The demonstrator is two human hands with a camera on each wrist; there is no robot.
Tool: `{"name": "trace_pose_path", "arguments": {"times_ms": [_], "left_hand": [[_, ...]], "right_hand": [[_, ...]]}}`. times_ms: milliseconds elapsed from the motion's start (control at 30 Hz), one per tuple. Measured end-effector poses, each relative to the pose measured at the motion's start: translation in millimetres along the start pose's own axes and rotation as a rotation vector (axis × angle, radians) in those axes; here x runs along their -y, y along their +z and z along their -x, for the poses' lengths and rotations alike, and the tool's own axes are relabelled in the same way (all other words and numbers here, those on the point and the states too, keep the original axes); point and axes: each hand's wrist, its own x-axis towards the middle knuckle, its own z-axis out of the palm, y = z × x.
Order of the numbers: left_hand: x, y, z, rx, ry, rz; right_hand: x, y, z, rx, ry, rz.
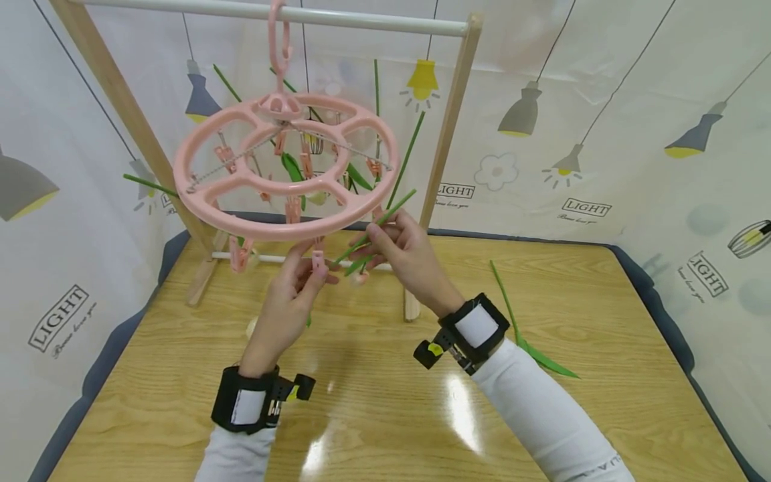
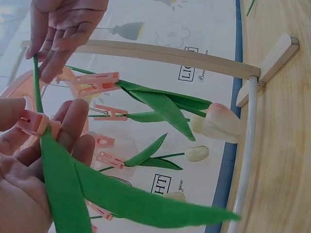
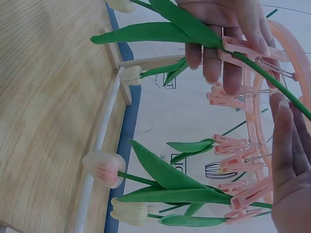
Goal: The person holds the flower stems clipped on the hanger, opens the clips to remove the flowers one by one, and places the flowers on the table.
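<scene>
My left hand (image 1: 284, 301) pinches a pink clothespin (image 1: 318, 260) that hangs from the near rim of a pink round drying hanger (image 1: 289, 231). The thumb presses on the clothespin in the left wrist view. A green tulip stem (image 2: 37, 87) runs through this clothespin's jaws, its broad leaves (image 2: 146, 204) spreading beyond the left palm. Toward the stem's other end, my right hand (image 1: 412, 258) holds it between thumb and fingers, just right of the left hand. The left hand and forearm hide most of this tulip's flower in the head view.
A wooden rack (image 1: 454, 120) with a white top bar (image 1: 373, 23) carries the hanger. Several other tulips hang flower-down from clothespins, among them a pink-white tulip (image 3: 104, 169). Another green stem with a leaf (image 1: 542, 358) lies on the wooden table (image 1: 620, 321) at right.
</scene>
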Motion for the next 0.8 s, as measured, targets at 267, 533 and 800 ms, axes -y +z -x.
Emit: {"name": "trace_pose_path", "arguments": {"times_ms": [267, 533, 800], "left_hand": [[-7.3, 3.7, -3.5, -0.131, -0.001, 0.059], [-5.8, 5.9, -5.6, -0.317, 0.048, 0.067], [-6.2, 6.4, -5.8, -0.294, 0.082, 0.039]], "right_hand": [[-0.5, 0.9, 1.5, -0.005, -0.019, 0.013], [-1.8, 2.1, 1.7, -0.017, 0.037, -0.037], [-1.9, 5.3, -1.6, -0.048, 0.002, -0.059]]}}
